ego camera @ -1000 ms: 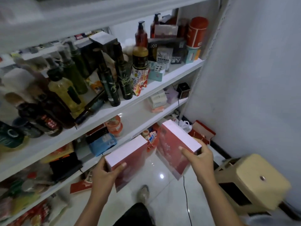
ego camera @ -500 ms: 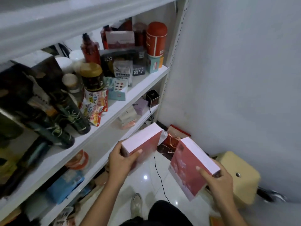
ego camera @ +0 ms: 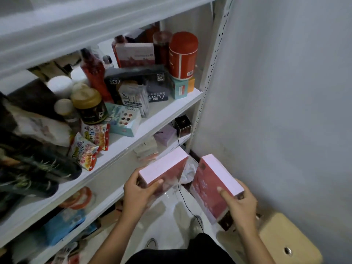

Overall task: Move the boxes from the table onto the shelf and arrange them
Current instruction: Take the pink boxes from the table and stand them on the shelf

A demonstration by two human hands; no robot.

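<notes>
I hold two pink-red boxes with pale pink tops in front of a white shelf unit (ego camera: 152, 119). My left hand (ego camera: 139, 193) grips the left box (ego camera: 165, 168) by its near end, level with the lower shelf board's front edge. My right hand (ego camera: 238, 204) grips the right box (ego camera: 215, 180) at its near corner, thumb on the red face; that box sits beside the grey wall, away from the shelf. A similar pink box (ego camera: 135, 54) stands at the back of the upper shelf.
The upper shelf is crowded with bottles, a red canister (ego camera: 182, 56), a teal box (ego camera: 123, 121), snack packets and dark jars. The lower shelf holds a purple box (ego camera: 164, 135) and a black cube (ego camera: 182, 123). A beige stool (ego camera: 289, 237) stands at the lower right. A cable runs over the floor.
The view has swung right along the shelf toward the wall. Both boxes have come closer together, the left one now nearer the lower shelf's right end. Both grips are unchanged.
</notes>
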